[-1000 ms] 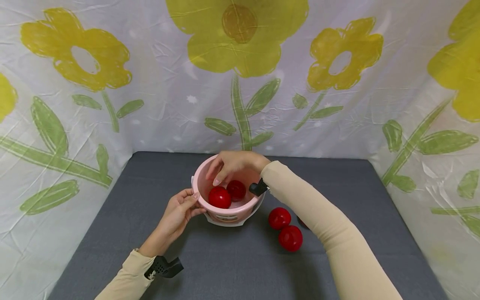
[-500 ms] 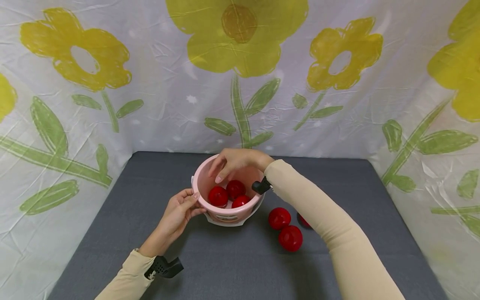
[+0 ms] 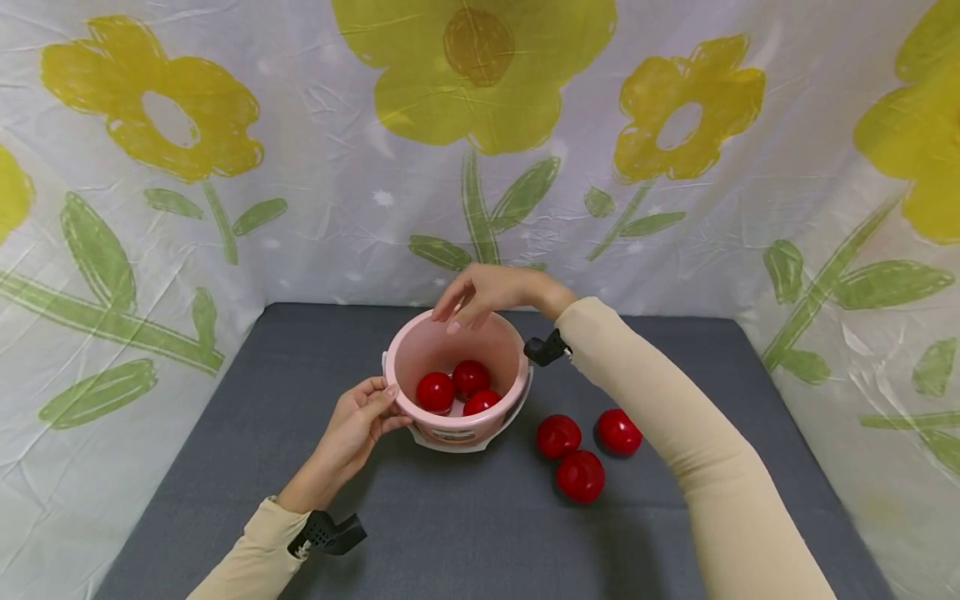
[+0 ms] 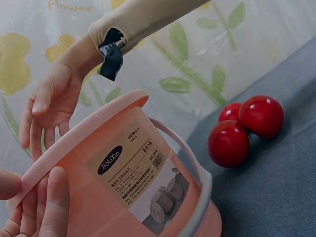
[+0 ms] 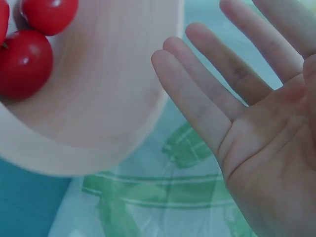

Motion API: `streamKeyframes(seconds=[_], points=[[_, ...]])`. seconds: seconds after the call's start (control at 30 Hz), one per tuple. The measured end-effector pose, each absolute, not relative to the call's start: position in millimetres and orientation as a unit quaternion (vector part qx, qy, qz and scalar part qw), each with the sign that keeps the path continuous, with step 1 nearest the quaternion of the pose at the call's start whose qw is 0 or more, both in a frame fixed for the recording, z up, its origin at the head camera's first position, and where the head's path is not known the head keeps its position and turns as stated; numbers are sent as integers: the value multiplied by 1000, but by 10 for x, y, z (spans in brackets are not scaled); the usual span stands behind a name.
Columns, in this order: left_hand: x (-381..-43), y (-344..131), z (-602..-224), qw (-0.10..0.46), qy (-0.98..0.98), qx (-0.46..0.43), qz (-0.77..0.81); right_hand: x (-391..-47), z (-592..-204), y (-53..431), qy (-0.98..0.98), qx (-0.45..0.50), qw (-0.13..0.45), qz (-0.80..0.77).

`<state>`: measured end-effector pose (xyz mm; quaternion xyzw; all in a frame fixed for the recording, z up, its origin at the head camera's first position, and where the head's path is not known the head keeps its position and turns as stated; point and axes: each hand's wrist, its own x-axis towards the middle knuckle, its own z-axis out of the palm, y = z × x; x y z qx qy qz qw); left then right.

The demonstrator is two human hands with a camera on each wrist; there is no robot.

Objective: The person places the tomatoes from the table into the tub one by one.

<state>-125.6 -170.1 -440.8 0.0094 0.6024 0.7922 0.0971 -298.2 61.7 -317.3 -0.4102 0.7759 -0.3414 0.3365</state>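
A pink bucket (image 3: 422, 354) stands on the table, with three red tomatoes (image 3: 435, 392) lying at its bottom. My left hand (image 3: 365, 421) grips the bucket's left rim, thumb on top and fingers beneath it. Over the far side of the opening hovers my right hand (image 3: 486, 293), and it holds nothing. Its fingers look straight and spread in the right wrist view, beside the bucket wall (image 5: 118, 89). To the right of the bucket sit three more tomatoes (image 3: 581, 477) on the cloth, close together. The left wrist view shows the bucket's printed label (image 4: 143, 168).
The bucket's pale handle (image 4: 205, 190) hangs down along its front. A dark grey cloth (image 3: 450, 533) covers the table. Behind and at both sides hangs a white curtain (image 3: 322, 233) with yellow flowers. Each wrist wears a black camera (image 3: 327, 533).
A third tomato has come into view in the bucket. My right hand has risen out of it, up and to the right, uncovering a tomato on the table. My left hand stays put.
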Motion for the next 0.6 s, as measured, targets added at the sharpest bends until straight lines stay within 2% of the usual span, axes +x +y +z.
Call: streamKeyframes(seconds=[0.6], points=[[-1262, -1698, -4414, 97, 605, 11, 791, -2851, -2922, 1057, 784, -390, 323, -359]])
